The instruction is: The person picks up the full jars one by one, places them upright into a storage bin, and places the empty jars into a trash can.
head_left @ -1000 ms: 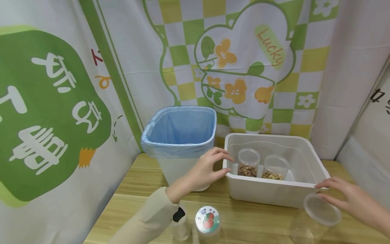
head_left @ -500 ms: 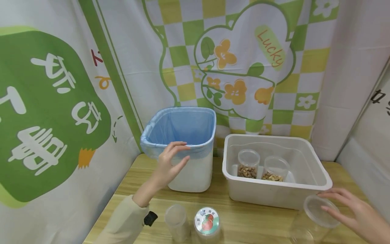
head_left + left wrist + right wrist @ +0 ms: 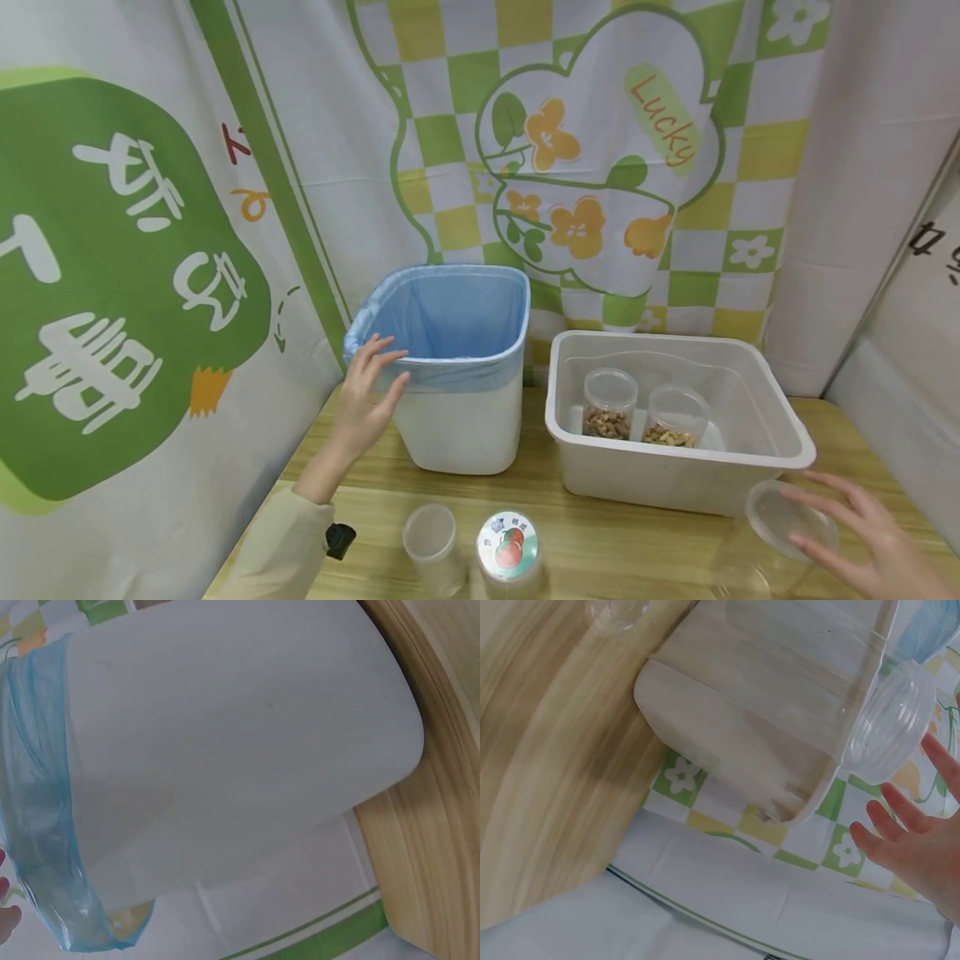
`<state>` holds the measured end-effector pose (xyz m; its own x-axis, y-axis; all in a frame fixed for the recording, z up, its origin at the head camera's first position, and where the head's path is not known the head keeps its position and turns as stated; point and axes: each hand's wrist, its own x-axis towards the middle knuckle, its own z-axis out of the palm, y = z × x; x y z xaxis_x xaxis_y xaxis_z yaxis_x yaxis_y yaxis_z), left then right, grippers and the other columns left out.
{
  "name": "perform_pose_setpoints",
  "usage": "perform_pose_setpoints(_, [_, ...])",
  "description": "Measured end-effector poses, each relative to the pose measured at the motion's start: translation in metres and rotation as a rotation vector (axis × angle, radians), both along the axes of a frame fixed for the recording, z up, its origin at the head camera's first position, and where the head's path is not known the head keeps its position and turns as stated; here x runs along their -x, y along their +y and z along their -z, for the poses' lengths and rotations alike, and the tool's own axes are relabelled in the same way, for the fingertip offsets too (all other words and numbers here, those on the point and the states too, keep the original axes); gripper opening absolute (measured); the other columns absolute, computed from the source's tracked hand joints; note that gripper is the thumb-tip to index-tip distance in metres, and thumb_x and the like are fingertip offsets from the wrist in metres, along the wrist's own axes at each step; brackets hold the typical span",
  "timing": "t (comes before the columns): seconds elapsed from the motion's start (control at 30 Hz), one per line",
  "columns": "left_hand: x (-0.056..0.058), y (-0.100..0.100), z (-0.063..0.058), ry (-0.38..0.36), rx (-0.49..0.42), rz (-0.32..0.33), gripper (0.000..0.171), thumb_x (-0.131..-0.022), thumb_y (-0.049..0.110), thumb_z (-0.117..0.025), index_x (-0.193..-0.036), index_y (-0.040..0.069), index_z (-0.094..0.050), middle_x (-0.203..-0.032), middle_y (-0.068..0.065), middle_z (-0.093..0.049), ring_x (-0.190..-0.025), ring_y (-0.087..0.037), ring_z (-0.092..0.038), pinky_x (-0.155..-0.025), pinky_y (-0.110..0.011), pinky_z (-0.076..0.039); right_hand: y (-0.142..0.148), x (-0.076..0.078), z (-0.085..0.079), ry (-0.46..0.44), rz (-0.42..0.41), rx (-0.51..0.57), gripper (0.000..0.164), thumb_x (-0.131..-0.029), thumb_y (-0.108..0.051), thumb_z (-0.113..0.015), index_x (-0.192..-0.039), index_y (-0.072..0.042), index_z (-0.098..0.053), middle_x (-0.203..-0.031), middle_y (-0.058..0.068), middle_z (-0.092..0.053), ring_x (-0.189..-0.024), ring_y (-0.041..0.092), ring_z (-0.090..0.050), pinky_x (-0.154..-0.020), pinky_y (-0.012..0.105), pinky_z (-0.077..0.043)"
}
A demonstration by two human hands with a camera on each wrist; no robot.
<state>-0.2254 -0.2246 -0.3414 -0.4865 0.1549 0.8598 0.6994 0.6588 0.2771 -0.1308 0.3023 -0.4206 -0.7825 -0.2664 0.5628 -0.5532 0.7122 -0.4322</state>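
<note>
In the head view my left hand (image 3: pixel 362 408), fingers spread and holding nothing, is in front of the left rim of a white trash bin (image 3: pixel 461 429) lined with a blue plastic bag (image 3: pixel 480 375). Only its fingertips show at the edge of the left wrist view, beside the bag. My right hand (image 3: pixel 862 529) is loosely spread at the top of a tall clear plastic jar (image 3: pixel 787 521). The right wrist view has its fingertips close beside the jar's round clear lid (image 3: pixel 892 724).
A white plastic tub (image 3: pixel 675 475) behind the jar holds two clear jars of nuts, one jar (image 3: pixel 609 408) left of the other (image 3: pixel 675 417). Nearer on the wooden table (image 3: pixel 615 550) stand a small clear jar (image 3: pixel 433 550) and a jar with a tomato-printed lid (image 3: pixel 508 546).
My left hand has moved left, from the tub's left corner to the front of the bin. The right hand has come off the tub's right corner and shifted slightly down beside the tall jar.
</note>
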Motion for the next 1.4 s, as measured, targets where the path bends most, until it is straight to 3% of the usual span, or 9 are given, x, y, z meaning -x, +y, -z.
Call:
perform_pose_setpoints(0.07, [0.001, -0.003, 0.001, -0.028, -0.001, 0.000, 0.031, -0.071, -0.009, -0.064, -0.102, -0.007, -0.057, -0.116, -0.026, -0.048, -0.120, -0.043, -0.032, -0.099, -0.056, -0.023, 0.000, -0.001, 0.005, -0.043, 0.006, 0.028, 0.059, -0.064, -0.003, -0.075, -0.118, -0.016, -0.055, -0.131, -0.022, -0.023, -0.116, -0.012, -0.012, -0.078, 0.077, -0.013])
perform_pose_setpoints(0.17, [0.003, -0.006, 0.002, -0.070, -0.014, 0.008, 0.030, -0.074, -0.007, -0.062, -0.104, -0.008, -0.056, -0.117, -0.028, -0.047, -0.121, -0.043, -0.030, -0.100, -0.056, -0.020, 0.001, -0.002, 0.012, -0.064, 0.022, 0.033, 0.061, -0.064, -0.004, -0.074, -0.120, -0.016, -0.054, -0.132, -0.023, -0.020, -0.116, -0.012, -0.010, -0.078, 0.078, -0.010])
perform_pose_setpoints(0.33, [0.006, -0.011, 0.007, -0.103, -0.033, 0.002, 0.028, -0.076, -0.006, -0.060, -0.103, -0.008, -0.056, -0.117, -0.028, -0.046, -0.121, -0.044, -0.030, -0.100, -0.055, -0.021, 0.001, -0.004, 0.021, -0.119, 0.067, 0.027, 0.060, -0.067, -0.007, -0.074, -0.122, -0.018, -0.052, -0.132, -0.026, -0.013, -0.127, 0.012, -0.008, -0.076, 0.077, -0.013])
perform_pose_setpoints(0.43, [0.009, -0.013, 0.010, -0.116, -0.047, -0.005, 0.025, -0.077, -0.006, -0.059, -0.102, -0.008, -0.057, -0.114, -0.028, -0.049, -0.120, -0.044, -0.031, -0.101, -0.054, -0.020, 0.000, -0.005, 0.024, -0.152, 0.078, 0.038, 0.060, -0.068, -0.008, -0.073, -0.123, -0.018, -0.052, -0.130, -0.029, -0.012, -0.125, 0.002, -0.007, -0.071, 0.076, -0.018])
perform_pose_setpoints(0.5, [0.010, -0.014, 0.011, -0.121, -0.054, -0.008, 0.023, -0.078, -0.006, -0.057, -0.101, -0.007, -0.057, -0.111, -0.027, -0.050, -0.119, -0.043, -0.032, -0.102, -0.055, -0.018, -0.001, -0.005, 0.024, -0.146, 0.081, 0.043, 0.059, -0.066, -0.008, -0.075, -0.121, -0.018, -0.053, -0.129, -0.029, -0.014, -0.116, -0.013, -0.009, -0.069, 0.073, -0.023])
perform_pose_setpoints(0.7, [0.012, -0.015, 0.013, -0.132, -0.063, -0.017, 0.017, -0.081, -0.005, -0.054, -0.098, -0.005, -0.057, -0.101, -0.023, -0.053, -0.116, -0.041, -0.037, -0.104, -0.054, -0.012, -0.006, -0.006, 0.022, -0.113, 0.126, 0.052, 0.058, -0.061, -0.009, -0.078, -0.114, -0.017, -0.057, -0.123, -0.030, -0.020, -0.109, -0.018, -0.016, -0.066, 0.062, -0.032])
perform_pose_setpoints(0.83, [0.016, -0.015, 0.014, -0.132, -0.077, -0.025, 0.015, -0.081, -0.006, -0.055, -0.095, -0.005, -0.057, -0.097, -0.021, -0.054, -0.110, -0.041, -0.040, -0.104, -0.053, -0.010, -0.013, -0.005, 0.018, -0.049, 0.142, 0.077, 0.058, -0.054, -0.008, -0.082, -0.108, -0.017, -0.061, -0.119, -0.028, -0.025, -0.108, -0.016, -0.022, -0.083, 0.026, -0.036])
perform_pose_setpoints(0.93, [0.017, -0.015, 0.014, -0.122, -0.088, -0.028, 0.013, -0.080, -0.006, -0.056, -0.093, -0.005, -0.057, -0.095, -0.022, -0.054, -0.106, -0.043, -0.042, -0.104, -0.054, -0.010, -0.018, -0.002, 0.013, 0.033, 0.097, 0.091, 0.061, -0.048, -0.002, -0.083, -0.104, -0.014, -0.062, -0.117, -0.023, -0.032, -0.106, -0.012, -0.028, -0.074, 0.002, -0.022])
perform_pose_setpoints(1.4, [0.020, -0.017, 0.014, -0.119, -0.078, -0.034, 0.012, -0.079, -0.006, -0.057, -0.091, -0.004, -0.057, -0.090, -0.018, -0.055, -0.094, -0.033, -0.046, -0.103, -0.054, -0.011, -0.042, 0.012, -0.036, 0.121, -0.040, 0.059, 0.063, -0.047, 0.003, -0.081, -0.105, -0.010, -0.060, -0.112, -0.008, -0.042, -0.105, -0.006, -0.034, -0.081, 0.001, -0.024])
